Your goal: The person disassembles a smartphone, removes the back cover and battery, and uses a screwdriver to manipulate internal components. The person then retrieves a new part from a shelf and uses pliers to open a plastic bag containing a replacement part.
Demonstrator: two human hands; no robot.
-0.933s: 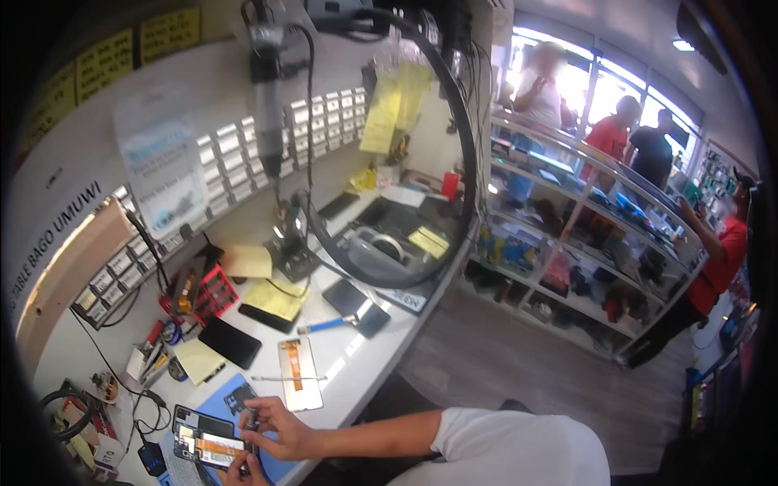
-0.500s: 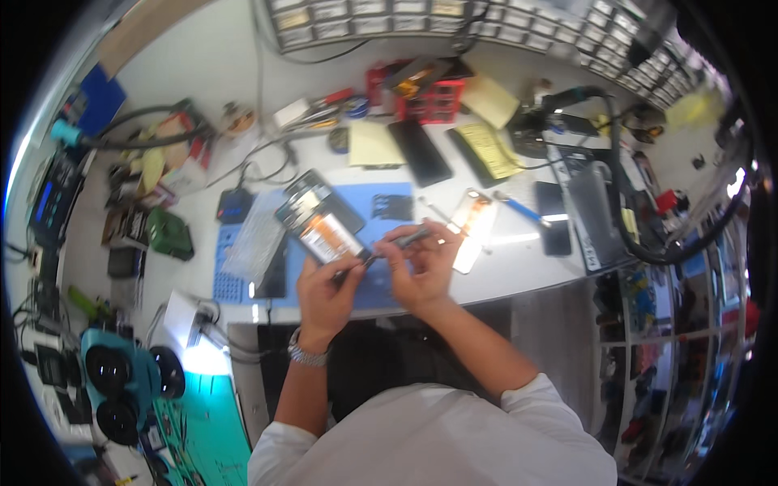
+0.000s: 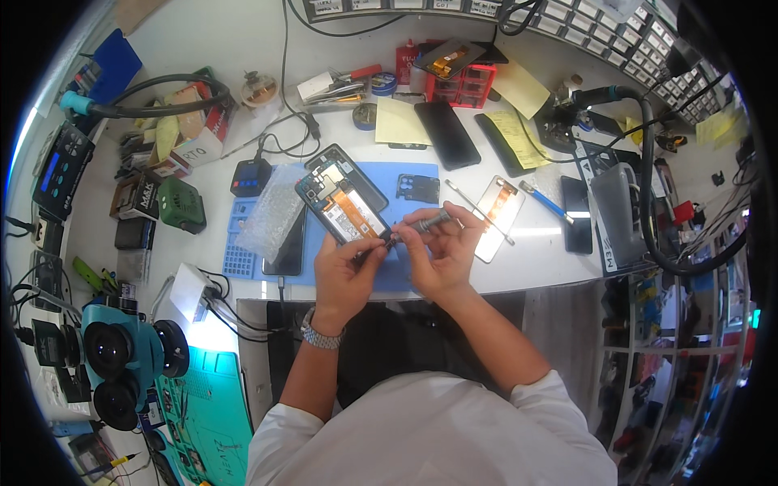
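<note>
The view, turned toward shelves and other people a moment ago, now looks straight down on the cluttered white tabletop (image 3: 519, 259), so attention is back on the work at centre. The blue rectangular rubber work mat (image 3: 405, 267) lies there under both hands, and against half a second ago the grip looks much the same. The opened black smartphone with exposed boards and an orange flex strip (image 3: 344, 206) is tilted at about eleven o'clock from the hands. The left hand (image 3: 344, 271) pinches its lower edge. The right hand (image 3: 442, 251) is closed around a slim silver metal screwdriver (image 3: 425, 220), tip at the phone's bottom corner. A detached black phone back frame (image 3: 418, 188) lies at twelve o'clock.
</note>
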